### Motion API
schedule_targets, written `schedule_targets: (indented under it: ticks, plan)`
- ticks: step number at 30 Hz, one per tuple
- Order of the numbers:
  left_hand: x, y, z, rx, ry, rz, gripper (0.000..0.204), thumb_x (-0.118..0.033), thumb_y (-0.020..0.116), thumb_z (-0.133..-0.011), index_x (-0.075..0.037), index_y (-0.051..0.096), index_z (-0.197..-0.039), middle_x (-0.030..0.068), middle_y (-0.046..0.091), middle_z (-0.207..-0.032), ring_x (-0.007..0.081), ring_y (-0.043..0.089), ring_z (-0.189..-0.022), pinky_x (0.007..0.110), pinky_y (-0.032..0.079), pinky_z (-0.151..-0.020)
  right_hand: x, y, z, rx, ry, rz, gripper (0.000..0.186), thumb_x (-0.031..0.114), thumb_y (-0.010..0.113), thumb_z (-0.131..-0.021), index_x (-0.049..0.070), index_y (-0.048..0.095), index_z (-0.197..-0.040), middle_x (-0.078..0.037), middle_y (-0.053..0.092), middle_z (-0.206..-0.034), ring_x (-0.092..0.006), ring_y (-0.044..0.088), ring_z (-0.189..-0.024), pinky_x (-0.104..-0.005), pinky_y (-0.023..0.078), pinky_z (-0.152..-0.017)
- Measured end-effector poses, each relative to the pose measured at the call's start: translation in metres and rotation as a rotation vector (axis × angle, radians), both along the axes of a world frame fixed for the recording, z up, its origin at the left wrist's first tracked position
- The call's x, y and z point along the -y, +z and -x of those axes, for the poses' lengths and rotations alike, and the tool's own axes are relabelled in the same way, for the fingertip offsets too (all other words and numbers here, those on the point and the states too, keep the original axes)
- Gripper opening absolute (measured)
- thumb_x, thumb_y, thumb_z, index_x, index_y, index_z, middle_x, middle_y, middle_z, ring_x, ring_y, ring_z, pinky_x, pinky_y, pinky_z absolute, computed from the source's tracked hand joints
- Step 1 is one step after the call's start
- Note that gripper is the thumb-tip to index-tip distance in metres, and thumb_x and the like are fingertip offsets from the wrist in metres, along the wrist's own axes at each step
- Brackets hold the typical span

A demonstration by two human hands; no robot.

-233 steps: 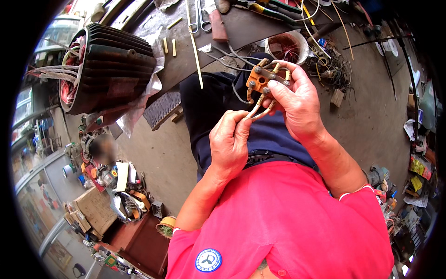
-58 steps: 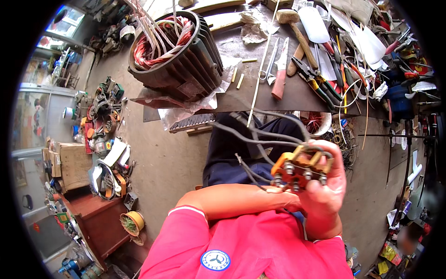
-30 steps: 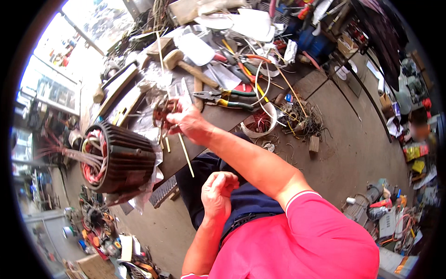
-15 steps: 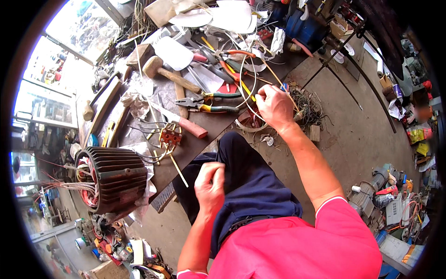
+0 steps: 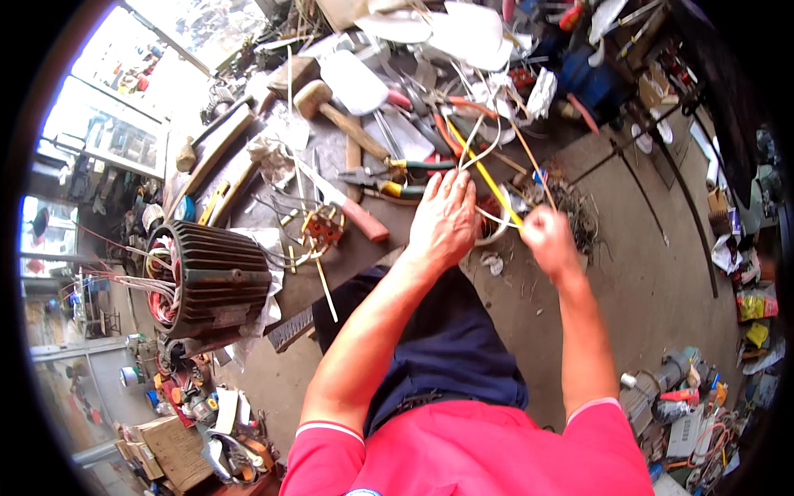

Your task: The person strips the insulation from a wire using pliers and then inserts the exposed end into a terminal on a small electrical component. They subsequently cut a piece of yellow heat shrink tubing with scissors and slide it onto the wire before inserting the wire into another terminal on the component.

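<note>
My left hand (image 5: 444, 217) reaches to the bench edge, its fingers stretched out and lying over white wire (image 5: 495, 140) beside green-and-yellow pliers (image 5: 418, 165). Slightly to its right, my right hand (image 5: 546, 233) is closed on the lower end of a long thin yellow strip (image 5: 488, 174) among the tools. The orange terminal board (image 5: 322, 227), with leads attached, lies on the bench (image 5: 364, 263) next to a red-handled knife (image 5: 364, 219). A finned motor housing (image 5: 217, 277) with white and red leads lies at the bench's left end.
A mallet (image 5: 339, 112), wooden bars (image 5: 219, 161), white sheets (image 5: 354, 81) and more tools crowd the bench. Below it is a tangle of wire (image 5: 579, 215). Black metal rods (image 5: 641, 190) stand at right. Machine parts (image 5: 670, 397) and cartons (image 5: 174, 450) lie on the floor.
The terminal board, held earlier, has been put on the bench. Since the last frame my left hand has moved up and right, and my right hand down and right onto the yellow strip.
</note>
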State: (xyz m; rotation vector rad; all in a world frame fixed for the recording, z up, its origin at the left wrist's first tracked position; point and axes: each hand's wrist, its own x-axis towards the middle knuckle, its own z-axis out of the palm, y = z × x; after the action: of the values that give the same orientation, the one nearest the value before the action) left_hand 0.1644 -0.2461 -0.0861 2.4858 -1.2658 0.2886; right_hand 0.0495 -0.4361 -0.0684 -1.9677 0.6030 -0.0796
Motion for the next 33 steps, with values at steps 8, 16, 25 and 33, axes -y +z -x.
schedule_targets:
  ticks: [8,16,25,33]
  plan:
    - [-0.028,0.012,0.018,-0.159,0.027,0.448,0.034,-0.001,0.061,-0.081,-0.002,0.066,-0.115,0.0182,0.062,-0.127,0.0392,0.051,-0.131,0.047,0.040,-0.113,-0.100,0.049,0.092,0.207,-0.129,-1.422,0.004,0.006,0.060,-0.090,0.004,0.058,-0.088,-0.006,0.058,-0.070,-0.0138,0.052,-0.056,-0.0262,0.043,-0.053]
    - [-0.129,0.023,0.137,-1.668,0.252,1.009,0.025,-0.013,0.059,-0.104,0.002,0.061,-0.124,0.0078,0.071,-0.098,0.0117,0.066,-0.087,0.026,0.054,-0.079,-0.186,0.027,0.088,0.069,0.427,-0.470,0.009,0.006,0.064,-0.093,-0.002,0.065,-0.096,0.000,0.064,-0.080,-0.0063,0.057,-0.074,-0.0270,0.049,-0.066]
    - [-0.184,0.023,0.179,-1.335,0.410,0.791,0.021,-0.017,0.063,-0.103,-0.002,0.071,-0.116,-0.0025,0.059,-0.078,0.0057,0.048,-0.067,0.024,0.041,-0.059,-0.187,0.033,0.049,0.187,0.164,-0.915,0.024,0.010,0.057,-0.103,0.000,0.059,-0.125,-0.008,0.072,-0.097,-0.0144,0.067,-0.084,-0.0263,0.054,-0.075]
    - [-0.204,0.016,0.181,-1.269,0.600,1.371,0.012,-0.016,0.055,-0.106,-0.006,0.060,-0.110,-0.0026,0.053,-0.076,0.0043,0.043,-0.055,0.021,0.036,-0.048,-0.213,0.064,-0.007,0.348,0.549,-0.624,0.030,0.015,0.064,-0.102,-0.002,0.062,-0.126,-0.006,0.071,-0.108,-0.0084,0.065,-0.090,-0.0223,0.052,-0.075]
